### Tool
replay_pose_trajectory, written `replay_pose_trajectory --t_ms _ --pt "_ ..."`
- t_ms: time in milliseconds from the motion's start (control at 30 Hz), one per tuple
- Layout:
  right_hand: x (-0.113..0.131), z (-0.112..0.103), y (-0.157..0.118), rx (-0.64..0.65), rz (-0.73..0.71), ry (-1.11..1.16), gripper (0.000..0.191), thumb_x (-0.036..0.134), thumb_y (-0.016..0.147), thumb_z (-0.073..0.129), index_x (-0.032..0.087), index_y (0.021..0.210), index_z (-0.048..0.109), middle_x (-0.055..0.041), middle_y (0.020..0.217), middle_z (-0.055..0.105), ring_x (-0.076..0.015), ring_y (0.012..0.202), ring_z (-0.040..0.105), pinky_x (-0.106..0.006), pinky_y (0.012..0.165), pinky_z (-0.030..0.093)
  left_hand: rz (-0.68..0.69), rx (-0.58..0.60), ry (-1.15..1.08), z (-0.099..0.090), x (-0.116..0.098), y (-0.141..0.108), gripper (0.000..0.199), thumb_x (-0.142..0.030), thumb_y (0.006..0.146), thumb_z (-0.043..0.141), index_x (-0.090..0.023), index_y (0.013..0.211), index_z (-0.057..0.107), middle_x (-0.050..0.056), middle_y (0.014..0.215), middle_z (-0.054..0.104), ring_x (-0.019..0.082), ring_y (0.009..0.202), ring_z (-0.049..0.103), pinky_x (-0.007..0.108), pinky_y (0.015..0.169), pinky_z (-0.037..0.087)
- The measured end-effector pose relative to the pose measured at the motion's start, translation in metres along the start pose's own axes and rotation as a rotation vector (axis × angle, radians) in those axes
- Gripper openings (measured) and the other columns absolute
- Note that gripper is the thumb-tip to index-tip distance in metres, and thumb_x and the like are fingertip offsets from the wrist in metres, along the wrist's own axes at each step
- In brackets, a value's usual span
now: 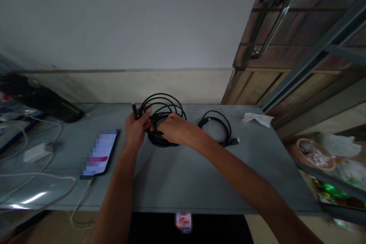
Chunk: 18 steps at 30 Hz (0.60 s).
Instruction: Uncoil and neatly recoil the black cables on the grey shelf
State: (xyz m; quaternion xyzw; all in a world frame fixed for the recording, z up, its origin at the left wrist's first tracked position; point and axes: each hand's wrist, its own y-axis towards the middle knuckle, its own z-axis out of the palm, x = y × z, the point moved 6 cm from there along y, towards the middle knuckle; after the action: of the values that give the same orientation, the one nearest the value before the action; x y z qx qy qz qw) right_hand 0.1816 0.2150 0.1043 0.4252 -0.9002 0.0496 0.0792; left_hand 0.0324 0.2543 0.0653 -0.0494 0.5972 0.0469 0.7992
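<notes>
A long black cable [162, 142] lies in loose loops near the back edge of the table, several of its turns standing up in arcs. My left hand [136, 126] is closed around the left side of these loops, and a black plug end points up beside the fingers. On the right side of the same coil, my right hand [173, 126] is closed with its fingers bent down into the loops; the fingertips are hidden. Just right of that hand, a smaller coiled black cable [227, 131] rests on the table with its connector ends showing.
A phone [101, 152] with a lit screen lies left, a white cord at its lower end. Beyond it are a white charger [37, 152] and a black bottle [57, 103]. A crumpled tissue [259, 119] sits at the back right. A basket [300, 156] stands beyond the table's right edge.
</notes>
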Motion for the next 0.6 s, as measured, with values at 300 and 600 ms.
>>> replay_pose_trajectory --t_ms 300,600 --pt "0.002 0.02 -0.002 0.0 0.01 0.019 0.018 0.016 0.11 0.066 0.009 0.114 0.082 -0.0193 0.121 0.084 -0.0293 0.11 0.082 -0.037 0.09 0.06 0.275 -0.198 0.602 -0.023 0.006 0.016 0.049 -0.014 0.071 0.098 -0.025 0.112 0.074 0.002 0.099 0.075 0.025 0.102 0.072 0.032 0.097 0.055" --pt "0.005 0.016 -0.009 0.051 0.017 0.026 0.018 0.015 0.108 0.069 0.007 0.121 0.08 -0.0204 0.124 0.083 -0.0327 0.112 0.082 -0.041 0.092 0.065 0.353 -0.122 0.58 -0.023 0.016 0.02 0.054 -0.008 0.066 0.095 -0.024 0.114 0.076 0.011 0.121 0.072 0.035 0.131 0.066 0.046 0.121 0.048"
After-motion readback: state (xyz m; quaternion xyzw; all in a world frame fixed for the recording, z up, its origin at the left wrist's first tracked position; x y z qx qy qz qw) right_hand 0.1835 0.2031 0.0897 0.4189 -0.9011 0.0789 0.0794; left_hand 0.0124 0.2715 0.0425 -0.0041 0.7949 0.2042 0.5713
